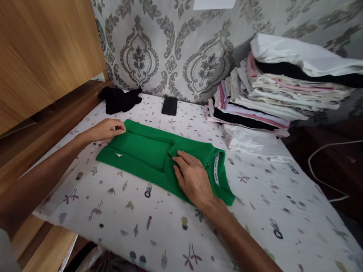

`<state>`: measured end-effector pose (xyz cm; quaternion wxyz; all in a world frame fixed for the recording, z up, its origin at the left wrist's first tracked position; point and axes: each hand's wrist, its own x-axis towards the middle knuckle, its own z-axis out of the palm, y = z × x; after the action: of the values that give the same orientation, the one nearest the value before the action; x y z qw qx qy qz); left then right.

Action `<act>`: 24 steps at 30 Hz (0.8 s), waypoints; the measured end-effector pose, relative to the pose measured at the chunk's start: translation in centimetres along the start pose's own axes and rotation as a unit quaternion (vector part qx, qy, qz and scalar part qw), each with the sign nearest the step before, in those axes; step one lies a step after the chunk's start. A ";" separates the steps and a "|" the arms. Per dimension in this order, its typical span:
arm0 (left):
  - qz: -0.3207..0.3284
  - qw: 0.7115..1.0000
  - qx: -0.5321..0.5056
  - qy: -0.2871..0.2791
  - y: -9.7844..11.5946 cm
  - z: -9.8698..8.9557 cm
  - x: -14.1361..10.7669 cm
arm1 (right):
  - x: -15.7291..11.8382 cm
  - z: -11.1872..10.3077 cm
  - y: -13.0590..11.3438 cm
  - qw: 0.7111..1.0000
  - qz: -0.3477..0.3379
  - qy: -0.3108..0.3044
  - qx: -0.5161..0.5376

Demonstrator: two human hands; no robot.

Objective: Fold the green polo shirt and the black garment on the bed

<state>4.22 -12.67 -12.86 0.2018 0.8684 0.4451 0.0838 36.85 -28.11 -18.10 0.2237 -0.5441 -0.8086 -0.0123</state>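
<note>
A green garment [144, 149], folded into a long strip, lies on the white patterned sheet [159, 228]. Its collar with a white label band is at the right end, and a small white tag shows near the left end. My left hand [106, 129] pinches the far left corner of the garment between thumb and fingers. Flat on the garment's right half, near the collar, rests my right hand [193, 177], its fingers somewhat spread and holding nothing.
A tall stack of folded clothes [268, 97] stands at the back right, beside a folded white cloth [251, 140]. A black phone [169, 105] and a crumpled black cloth [119, 100] lie near the wall. Wooden furniture [39, 45] borders the left; a white cable [321, 153] hangs at right.
</note>
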 end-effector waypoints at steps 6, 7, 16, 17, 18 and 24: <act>-0.004 0.984 -0.048 -0.170 2.0 -0.5 -3.1 | -1.1 -0.3 -0.8 0.995 -0.045 -0.064 0.068; 0.000 0.985 -0.048 -0.165 1.9 -0.4 -3.3 | -1.1 -0.2 -0.8 0.994 -0.039 -0.072 0.070; 0.018 0.998 0.030 -0.057 2.5 0.2 -2.6 | -2.0 -1.3 -0.5 0.992 0.033 0.020 0.122; 0.021 0.999 0.021 -0.038 3.4 0.5 -2.4 | -2.3 -1.9 -0.1 0.989 0.049 0.040 0.131; 0.019 1.000 0.005 -0.023 4.5 0.9 -2.1 | -2.6 -2.5 0.4 0.986 0.068 0.059 0.138; 0.076 0.993 -0.077 -0.043 11.7 5.6 1.9 | -3.2 -4.2 4.1 0.961 0.230 0.088 0.128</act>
<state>15.85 -18.79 -13.06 0.2803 0.8844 0.3606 0.0960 42.92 -30.39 -16.40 0.3582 -0.6794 -0.6333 0.0950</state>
